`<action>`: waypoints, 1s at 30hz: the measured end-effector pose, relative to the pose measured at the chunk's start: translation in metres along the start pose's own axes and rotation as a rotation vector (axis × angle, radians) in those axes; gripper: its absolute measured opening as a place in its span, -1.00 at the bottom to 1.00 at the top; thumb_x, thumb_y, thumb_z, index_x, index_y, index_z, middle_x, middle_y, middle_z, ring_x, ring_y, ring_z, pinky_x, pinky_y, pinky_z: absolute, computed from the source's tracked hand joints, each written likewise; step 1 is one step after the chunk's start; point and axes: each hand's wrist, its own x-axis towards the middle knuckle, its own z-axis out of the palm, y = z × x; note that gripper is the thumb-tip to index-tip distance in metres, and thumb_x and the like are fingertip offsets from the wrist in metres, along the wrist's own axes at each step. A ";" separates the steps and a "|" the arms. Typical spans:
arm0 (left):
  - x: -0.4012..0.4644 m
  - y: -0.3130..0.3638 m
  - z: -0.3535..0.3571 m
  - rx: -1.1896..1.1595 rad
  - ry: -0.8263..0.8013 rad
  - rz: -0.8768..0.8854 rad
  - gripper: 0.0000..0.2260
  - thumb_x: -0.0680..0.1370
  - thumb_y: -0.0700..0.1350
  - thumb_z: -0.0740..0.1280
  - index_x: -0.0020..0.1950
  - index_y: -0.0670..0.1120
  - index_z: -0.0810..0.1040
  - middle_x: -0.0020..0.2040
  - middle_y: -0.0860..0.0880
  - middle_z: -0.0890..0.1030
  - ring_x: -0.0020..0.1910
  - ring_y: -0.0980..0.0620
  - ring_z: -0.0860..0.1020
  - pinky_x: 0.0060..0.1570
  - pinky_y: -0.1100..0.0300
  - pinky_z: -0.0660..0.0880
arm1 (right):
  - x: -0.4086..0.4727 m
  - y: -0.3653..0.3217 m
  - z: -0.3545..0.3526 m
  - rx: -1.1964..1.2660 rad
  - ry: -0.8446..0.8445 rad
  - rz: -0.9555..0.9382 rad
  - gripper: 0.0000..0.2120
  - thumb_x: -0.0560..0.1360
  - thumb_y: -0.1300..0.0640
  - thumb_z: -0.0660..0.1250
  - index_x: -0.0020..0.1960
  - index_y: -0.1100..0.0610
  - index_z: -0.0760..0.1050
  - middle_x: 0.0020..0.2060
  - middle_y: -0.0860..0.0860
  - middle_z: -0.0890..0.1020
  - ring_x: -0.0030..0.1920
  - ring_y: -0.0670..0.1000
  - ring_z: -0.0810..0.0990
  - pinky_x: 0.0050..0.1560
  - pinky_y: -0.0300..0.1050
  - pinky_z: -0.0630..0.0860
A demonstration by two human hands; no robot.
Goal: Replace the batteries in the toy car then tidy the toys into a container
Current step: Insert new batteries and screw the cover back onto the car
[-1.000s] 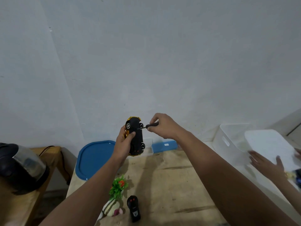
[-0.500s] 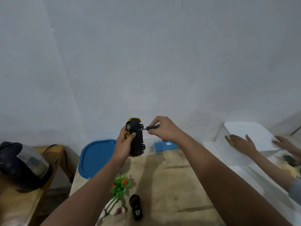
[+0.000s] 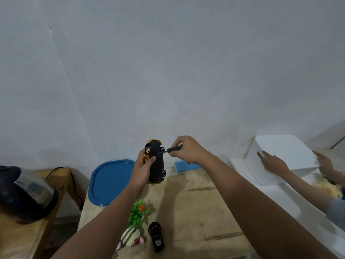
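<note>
The left hand (image 3: 142, 170) holds the toy car (image 3: 155, 162) up over the table (image 3: 196, 202), tummy side out. The right hand (image 3: 183, 149) pinches a small screwdriver (image 3: 170, 150), its tip on the car's black bottom. Both grips have stayed the same for the last second, so the battery door screw is probably still being turned. Beside them, another person's hands have put a lid on the white box (image 3: 283, 157).

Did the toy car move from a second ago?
No. The toy car sits in the left hand, just right of the blue lid, as before.
</note>
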 end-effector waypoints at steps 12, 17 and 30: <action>-0.003 -0.001 0.008 0.014 -0.003 -0.024 -0.66 0.69 -0.12 0.28 0.46 0.13 0.47 0.23 0.00 0.67 0.19 -0.05 0.65 0.05 0.08 0.62 | 0.002 0.006 -0.001 -0.153 0.033 -0.040 -0.62 0.45 -0.22 0.43 0.01 0.07 0.56 -0.13 -0.08 0.62 -0.06 -0.03 0.58 -0.11 -0.07 0.48; -0.003 0.002 0.012 0.028 0.022 -0.026 -0.66 0.69 -0.13 0.28 0.46 0.11 0.47 0.23 0.00 0.66 0.19 -0.04 0.64 0.03 0.11 0.59 | 0.002 0.009 0.001 -0.218 0.061 -0.051 -0.64 0.47 -0.21 0.42 -0.12 0.11 0.59 -0.20 -0.05 0.61 -0.12 0.01 0.59 -0.16 -0.08 0.49; -0.006 -0.018 0.034 0.056 0.011 -0.071 -0.66 0.67 -0.08 0.32 0.44 0.15 0.48 0.25 -0.02 0.66 0.22 -0.08 0.64 0.25 -0.20 0.59 | 0.003 0.028 -0.010 -0.140 -0.007 -0.023 -0.76 0.48 -0.07 0.47 -0.10 0.10 0.57 -0.08 -0.02 0.65 -0.02 0.01 0.62 0.00 -0.04 0.57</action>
